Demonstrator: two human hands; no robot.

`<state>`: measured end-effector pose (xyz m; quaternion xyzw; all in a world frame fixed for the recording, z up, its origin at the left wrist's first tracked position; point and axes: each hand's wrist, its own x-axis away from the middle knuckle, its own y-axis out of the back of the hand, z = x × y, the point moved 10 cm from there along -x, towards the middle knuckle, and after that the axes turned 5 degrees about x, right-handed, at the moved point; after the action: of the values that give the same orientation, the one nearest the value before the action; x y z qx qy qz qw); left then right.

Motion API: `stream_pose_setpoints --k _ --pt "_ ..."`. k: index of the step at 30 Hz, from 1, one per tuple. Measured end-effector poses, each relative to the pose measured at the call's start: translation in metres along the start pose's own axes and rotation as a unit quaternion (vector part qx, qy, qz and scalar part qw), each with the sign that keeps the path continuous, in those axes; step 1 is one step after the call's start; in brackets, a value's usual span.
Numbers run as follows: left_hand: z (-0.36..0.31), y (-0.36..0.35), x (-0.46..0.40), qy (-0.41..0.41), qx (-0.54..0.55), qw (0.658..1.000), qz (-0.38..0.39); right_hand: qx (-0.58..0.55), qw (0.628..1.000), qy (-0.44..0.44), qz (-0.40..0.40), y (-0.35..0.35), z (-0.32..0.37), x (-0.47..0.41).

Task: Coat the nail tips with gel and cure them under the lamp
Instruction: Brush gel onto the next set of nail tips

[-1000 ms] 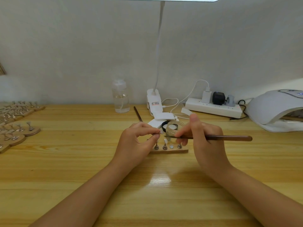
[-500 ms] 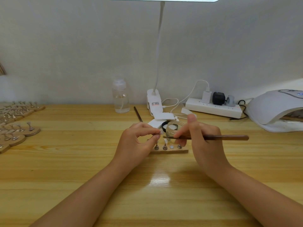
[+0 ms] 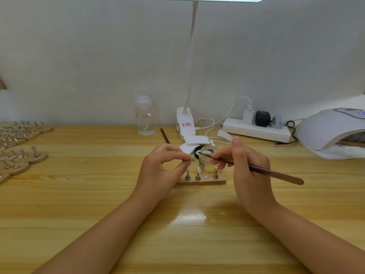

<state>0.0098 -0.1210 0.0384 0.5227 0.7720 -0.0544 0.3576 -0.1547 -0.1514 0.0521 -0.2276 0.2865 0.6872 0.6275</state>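
Note:
My left hand (image 3: 162,169) pinches a small clear nail tip (image 3: 192,159) on its stand, held just above a wooden holder board (image 3: 201,182). Three metal stands with nail tips (image 3: 198,173) rise from that board, with one bare magnet spot between them. My right hand (image 3: 248,171) grips a brown brush (image 3: 266,172) like a pen. The brush's dark tip reaches over the rim of a small glass gel jar (image 3: 209,155) behind the board. The white curing lamp (image 3: 331,133) sits at the right edge of the table.
Several wooden boards with nail stands (image 3: 17,147) fill the left side. Behind the jar lie a black lid (image 3: 197,151), white pads (image 3: 194,142), a second brush (image 3: 165,135), a clear pump bottle (image 3: 144,117), a clip lamp base (image 3: 185,124) and a power strip (image 3: 256,131).
The brush tip has drawn back from the nail tip in my left hand and now points at the jar rim; the handle's far end has dropped lower. My left hand holds still.

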Motion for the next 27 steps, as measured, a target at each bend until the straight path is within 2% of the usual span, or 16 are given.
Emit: stream_pose_setpoints --k 9,13,19,23,27 --pt "0.001 0.002 0.0 -0.01 0.018 1.0 -0.015 0.069 0.994 0.076 0.022 -0.009 0.011 0.006" --pt "0.003 0.003 0.0 -0.006 0.016 1.0 -0.02 0.046 0.995 0.07 0.055 -0.015 0.01 0.009" --pt "0.004 0.003 0.0 -0.005 0.016 1.0 -0.023 0.065 0.995 0.075 0.032 -0.011 0.012 0.006" --pt "0.003 0.003 0.0 -0.002 0.015 1.0 -0.018 0.015 0.998 0.041 0.041 -0.013 0.005 0.008" --pt "0.003 0.003 0.0 -0.001 0.013 1.0 -0.016 0.053 0.996 0.066 0.039 -0.014 0.011 0.007"
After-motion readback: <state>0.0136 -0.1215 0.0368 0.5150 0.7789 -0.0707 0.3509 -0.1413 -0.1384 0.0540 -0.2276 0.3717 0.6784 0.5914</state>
